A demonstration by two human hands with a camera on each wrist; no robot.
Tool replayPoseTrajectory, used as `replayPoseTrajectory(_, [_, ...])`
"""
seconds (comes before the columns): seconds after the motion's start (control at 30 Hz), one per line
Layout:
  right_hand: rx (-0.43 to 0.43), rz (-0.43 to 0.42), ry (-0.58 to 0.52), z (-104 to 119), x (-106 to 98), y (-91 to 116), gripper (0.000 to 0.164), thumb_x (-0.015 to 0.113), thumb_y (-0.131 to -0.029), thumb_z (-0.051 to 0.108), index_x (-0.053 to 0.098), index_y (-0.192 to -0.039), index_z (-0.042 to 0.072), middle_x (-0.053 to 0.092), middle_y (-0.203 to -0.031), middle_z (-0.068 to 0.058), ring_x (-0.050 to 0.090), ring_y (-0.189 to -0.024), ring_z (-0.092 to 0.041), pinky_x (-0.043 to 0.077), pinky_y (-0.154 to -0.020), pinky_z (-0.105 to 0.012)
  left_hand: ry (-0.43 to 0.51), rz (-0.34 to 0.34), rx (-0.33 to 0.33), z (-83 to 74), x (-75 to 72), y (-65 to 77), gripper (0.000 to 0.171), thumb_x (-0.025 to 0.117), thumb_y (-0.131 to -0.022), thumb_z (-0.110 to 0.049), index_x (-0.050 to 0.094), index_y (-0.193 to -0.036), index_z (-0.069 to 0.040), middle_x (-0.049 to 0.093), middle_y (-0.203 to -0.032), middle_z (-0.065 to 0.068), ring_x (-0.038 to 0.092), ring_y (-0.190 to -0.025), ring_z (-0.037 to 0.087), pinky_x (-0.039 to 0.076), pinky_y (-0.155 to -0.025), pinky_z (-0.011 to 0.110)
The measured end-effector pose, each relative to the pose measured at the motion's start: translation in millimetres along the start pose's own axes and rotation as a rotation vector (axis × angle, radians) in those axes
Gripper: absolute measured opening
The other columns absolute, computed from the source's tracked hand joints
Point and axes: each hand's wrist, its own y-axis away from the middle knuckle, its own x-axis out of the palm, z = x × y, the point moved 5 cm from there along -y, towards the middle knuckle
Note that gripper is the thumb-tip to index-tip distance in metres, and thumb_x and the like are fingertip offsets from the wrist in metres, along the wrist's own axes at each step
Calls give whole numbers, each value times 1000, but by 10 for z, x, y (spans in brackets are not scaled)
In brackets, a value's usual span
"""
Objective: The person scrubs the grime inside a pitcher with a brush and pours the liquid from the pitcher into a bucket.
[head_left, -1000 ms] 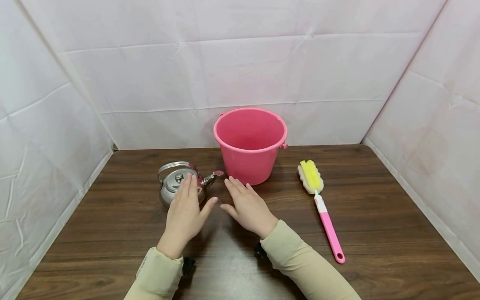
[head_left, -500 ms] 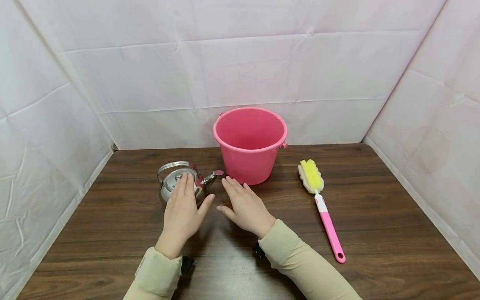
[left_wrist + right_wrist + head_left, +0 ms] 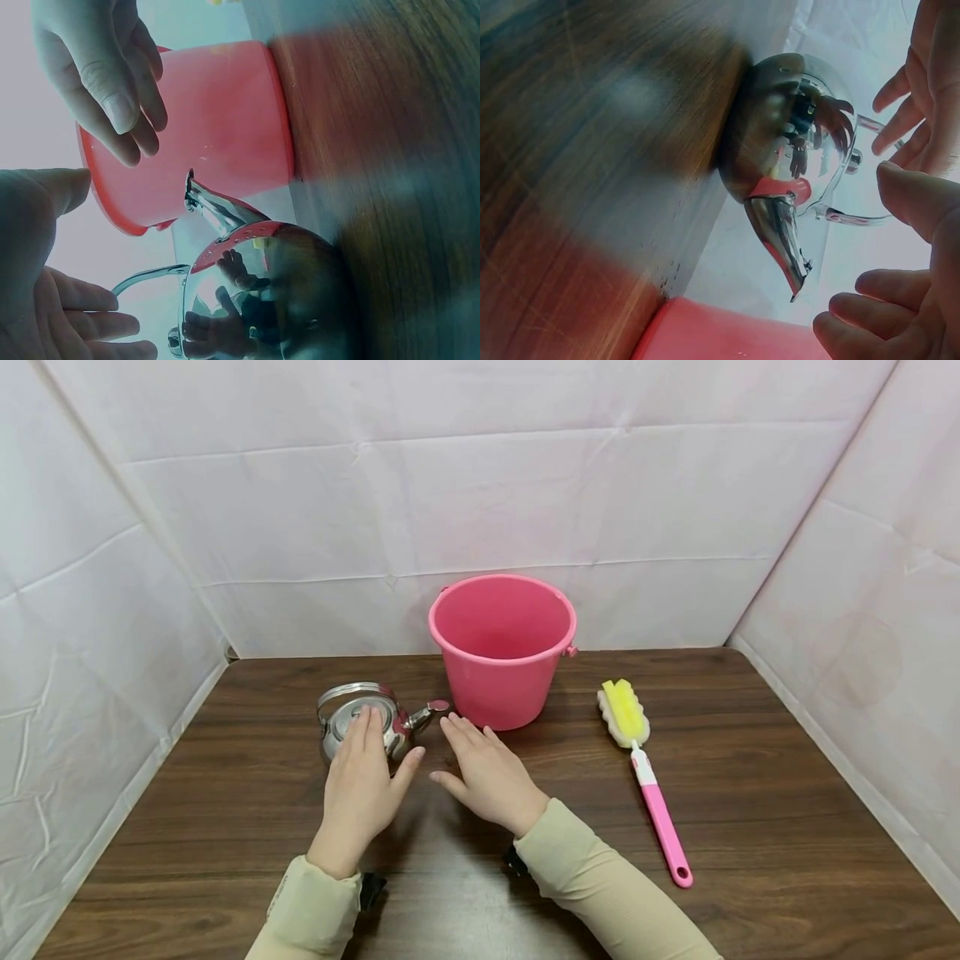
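My left hand [image 3: 358, 793] hovers in front of a shiny metal kettle [image 3: 330, 745], fingers extended and thumb out to the side, hiding part of its body and lid. In the left wrist view the kettle [image 3: 277, 292] stands apart from the fingers. My right hand [image 3: 491, 781] is held palm down, fingers straight, before a pink bucket [image 3: 498, 689] and near the kettle's spout [image 3: 422, 717]. Neither hand grips anything. The bucket stands upright just right of the spout.
On the right lies a bottle brush [image 3: 648, 785] with a yellow and white sponge head and a pink handle. The dark wooden table [image 3: 750, 827] is bordered by white cloth walls [image 3: 495, 502] at the back and sides.
Both hands have drawn back slightly toward the left and the person. The kettle, bucket and brush have stayed where they were.
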Motion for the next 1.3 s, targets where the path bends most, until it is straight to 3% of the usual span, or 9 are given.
replayPoseTrajectory(0.27, [-10, -1, -26, 42, 10, -27, 67, 61, -91, 40, 40, -142, 2, 40, -148, -12, 37, -138, -20, 33, -111, -46, 13, 5, -15, 51, 3, 20, 80, 54, -93, -46, 28, -142, 12, 31, -148, 29, 31, -137, 43, 31, -108, 57])
replayPoseTrajectory(0.7, [-14, 32, -37, 113, 40, -44, 67, 60, -91, 41, 39, -143, 3, 40, -148, -12, 38, -138, -24, 33, -111, -47, 25, -25, -24, 99, -25, 14, 78, 54, -93, -45, 30, -141, 13, 33, -146, 30, 34, -135, 42, 35, -105, 58])
replayPoseTrajectory(1.3, [-25, 46, -29, 139, 86, -59, 66, 58, -92, 42, 40, -142, 3, 41, -148, -13, 37, -138, -23, 34, -111, -46, 54, -102, -23, 123, -86, -19, 75, 57, -92, -42, 34, -138, 12, 41, -140, 31, 42, -128, 43, 39, -100, 59])
